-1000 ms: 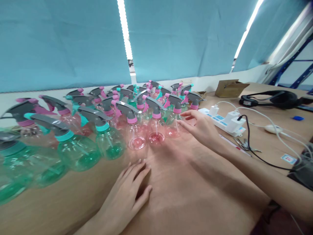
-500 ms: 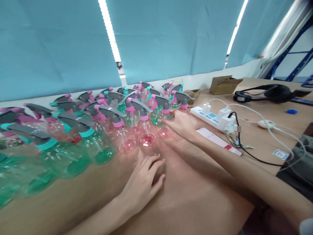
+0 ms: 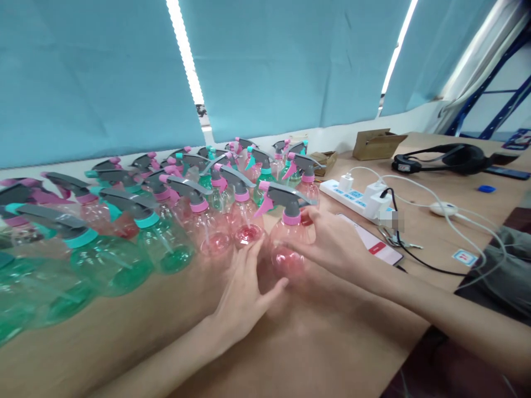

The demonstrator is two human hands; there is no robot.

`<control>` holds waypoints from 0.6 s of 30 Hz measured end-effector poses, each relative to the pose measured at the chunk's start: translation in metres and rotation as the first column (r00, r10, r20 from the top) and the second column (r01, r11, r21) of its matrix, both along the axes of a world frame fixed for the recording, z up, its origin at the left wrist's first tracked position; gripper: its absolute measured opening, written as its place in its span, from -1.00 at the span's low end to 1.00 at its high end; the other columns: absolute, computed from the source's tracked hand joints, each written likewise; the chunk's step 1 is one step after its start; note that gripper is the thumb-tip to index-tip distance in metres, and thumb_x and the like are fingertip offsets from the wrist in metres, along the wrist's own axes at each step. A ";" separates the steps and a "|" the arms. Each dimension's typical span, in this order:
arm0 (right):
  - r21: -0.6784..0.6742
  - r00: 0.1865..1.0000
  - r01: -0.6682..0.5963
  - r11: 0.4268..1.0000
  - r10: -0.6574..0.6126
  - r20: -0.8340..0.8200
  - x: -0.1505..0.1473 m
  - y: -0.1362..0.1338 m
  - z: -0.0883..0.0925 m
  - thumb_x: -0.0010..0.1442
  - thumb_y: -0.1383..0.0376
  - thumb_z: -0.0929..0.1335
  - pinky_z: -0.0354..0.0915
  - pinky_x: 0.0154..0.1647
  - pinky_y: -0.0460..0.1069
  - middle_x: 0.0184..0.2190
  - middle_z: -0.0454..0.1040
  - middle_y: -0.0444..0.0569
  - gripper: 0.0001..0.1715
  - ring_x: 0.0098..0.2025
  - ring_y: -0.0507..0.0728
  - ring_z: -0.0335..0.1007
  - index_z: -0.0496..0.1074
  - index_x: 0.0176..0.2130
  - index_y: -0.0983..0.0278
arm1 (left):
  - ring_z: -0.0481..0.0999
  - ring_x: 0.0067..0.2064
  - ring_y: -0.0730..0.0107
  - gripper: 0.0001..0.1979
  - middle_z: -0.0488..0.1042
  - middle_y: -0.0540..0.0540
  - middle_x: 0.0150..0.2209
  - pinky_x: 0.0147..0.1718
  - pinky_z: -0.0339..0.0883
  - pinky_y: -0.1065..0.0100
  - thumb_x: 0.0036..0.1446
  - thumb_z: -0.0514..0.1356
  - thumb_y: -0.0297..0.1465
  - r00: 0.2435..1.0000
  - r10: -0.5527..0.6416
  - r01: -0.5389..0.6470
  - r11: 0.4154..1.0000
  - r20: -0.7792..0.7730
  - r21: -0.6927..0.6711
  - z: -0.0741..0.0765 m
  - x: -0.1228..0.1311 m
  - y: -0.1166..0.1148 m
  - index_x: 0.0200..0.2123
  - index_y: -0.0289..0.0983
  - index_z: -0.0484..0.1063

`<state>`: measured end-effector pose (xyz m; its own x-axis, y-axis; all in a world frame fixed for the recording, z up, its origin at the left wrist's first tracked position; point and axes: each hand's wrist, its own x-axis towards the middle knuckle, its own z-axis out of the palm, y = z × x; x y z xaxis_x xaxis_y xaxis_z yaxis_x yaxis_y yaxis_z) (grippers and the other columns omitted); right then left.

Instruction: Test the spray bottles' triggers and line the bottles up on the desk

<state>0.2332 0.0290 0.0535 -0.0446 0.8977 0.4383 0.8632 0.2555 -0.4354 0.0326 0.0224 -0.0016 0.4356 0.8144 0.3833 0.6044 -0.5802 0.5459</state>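
A pink spray bottle (image 3: 287, 249) with a grey and pink trigger head stands upright, in front of the other bottles. My right hand (image 3: 338, 243) is closed round its right side, thumb in front and fingers behind. My left hand (image 3: 244, 293) is open just to the left of that bottle, thumb spread apart, its fingertips near the base of another pink bottle (image 3: 244, 216). Nothing is in the left hand. Rows of pink and green spray bottles fill the left side, among them a green bottle (image 3: 166, 243) with a turquoise collar.
On the wooden table (image 3: 315, 342) at the right lie a white power strip (image 3: 346, 199) with chargers and cables, a phone (image 3: 373, 243), keys, and a black headset (image 3: 448, 157). Cardboard boxes (image 3: 377, 145) stand behind, near the blue curtain (image 3: 265, 66).
The pink bottle has come out of the front row toward me, with my right hand now round it. My left hand has moved up slightly, its fingers reaching nearer the bottles.
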 end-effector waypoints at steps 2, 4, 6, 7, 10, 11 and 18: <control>0.048 0.999 -0.049 0.998 0.049 -0.004 -0.002 -0.017 -0.007 0.01 -0.22 0.32 0.31 -0.30 0.12 -0.22 0.53 0.06 -0.28 -0.22 0.28 0.47 0.37 -0.10 0.28 | 0.13 0.25 0.00 -0.22 0.11 -0.23 0.25 0.15 0.09 -0.10 0.13 0.24 -0.24 1.000 -0.026 0.026 1.000 0.002 -0.016 0.000 0.002 -0.006 0.28 -0.15 -0.15; 0.082 0.993 -0.114 0.990 0.114 0.008 -0.005 -0.031 -0.009 0.00 -0.22 0.33 0.31 -0.28 0.12 -0.26 0.52 0.04 -0.30 -0.23 0.26 0.46 0.35 -0.11 0.25 | 0.16 0.23 -0.01 -0.12 0.12 -0.24 0.24 0.13 0.12 -0.10 0.06 0.30 -0.25 0.998 -0.052 0.053 0.998 0.028 -0.026 0.000 0.003 -0.012 0.29 -0.15 -0.18; 0.097 0.987 -0.163 0.982 0.162 0.023 -0.010 -0.042 -0.006 0.00 -0.18 0.36 0.31 -0.31 0.11 -0.30 0.51 0.01 -0.38 -0.28 0.24 0.45 0.35 -0.14 0.21 | 0.20 0.21 -0.01 -0.10 0.16 -0.23 0.22 0.10 0.18 -0.08 0.03 0.32 -0.26 0.993 -0.084 0.087 0.995 0.078 -0.042 0.001 0.002 -0.019 0.30 -0.13 -0.18; 0.098 0.981 -0.194 0.976 0.193 0.021 -0.012 -0.045 -0.002 0.00 -0.15 0.38 0.31 -0.30 0.11 -0.29 0.51 -0.01 -0.41 -0.28 0.24 0.45 0.36 -0.14 0.18 | 0.22 0.20 -0.01 -0.11 0.18 -0.22 0.21 0.09 0.20 -0.08 0.03 0.32 -0.27 0.990 -0.098 0.104 0.993 0.101 -0.056 0.002 0.000 -0.023 0.29 -0.13 -0.16; 0.070 0.925 -0.376 0.924 0.379 -0.029 -0.019 -0.045 0.012 0.01 -0.01 0.43 0.32 -0.13 0.12 -0.13 0.51 -0.05 -0.46 -0.13 0.24 0.44 0.36 -0.05 0.10 | 0.26 0.18 -0.06 -0.18 0.21 -0.23 0.19 0.05 0.25 -0.11 0.03 0.32 -0.26 0.984 -0.132 0.145 0.983 0.116 -0.112 0.008 -0.009 -0.033 0.27 -0.13 -0.05; 0.050 0.901 -0.427 0.903 0.430 -0.060 -0.021 -0.043 0.015 0.01 0.02 0.44 0.33 -0.13 0.12 -0.13 0.52 -0.07 -0.49 -0.13 0.23 0.45 0.37 -0.05 0.09 | 0.27 0.17 -0.08 -0.19 0.23 -0.23 0.19 0.04 0.27 -0.11 0.03 0.32 -0.26 0.985 -0.137 0.150 0.981 0.108 -0.124 0.010 -0.013 -0.035 0.26 -0.13 -0.02; -0.082 0.717 -0.659 0.747 0.592 -0.369 -0.050 -0.040 0.026 0.05 0.01 0.41 0.40 -0.44 -0.03 -0.33 0.53 -0.12 -0.60 -0.37 0.09 0.47 0.44 -0.15 0.14 | 0.33 0.13 -0.13 -0.20 0.31 -0.18 0.15 0.02 0.31 -0.09 -0.12 0.37 -0.22 0.967 -0.253 0.255 0.955 0.027 -0.153 0.020 -0.042 -0.049 0.21 -0.15 0.17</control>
<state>0.1836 -0.0107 0.0796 -0.5243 0.7771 0.3482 0.3512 0.5699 -0.7429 -0.0091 -0.0269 0.0184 0.6334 0.7266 0.2661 0.4436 -0.6228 0.6445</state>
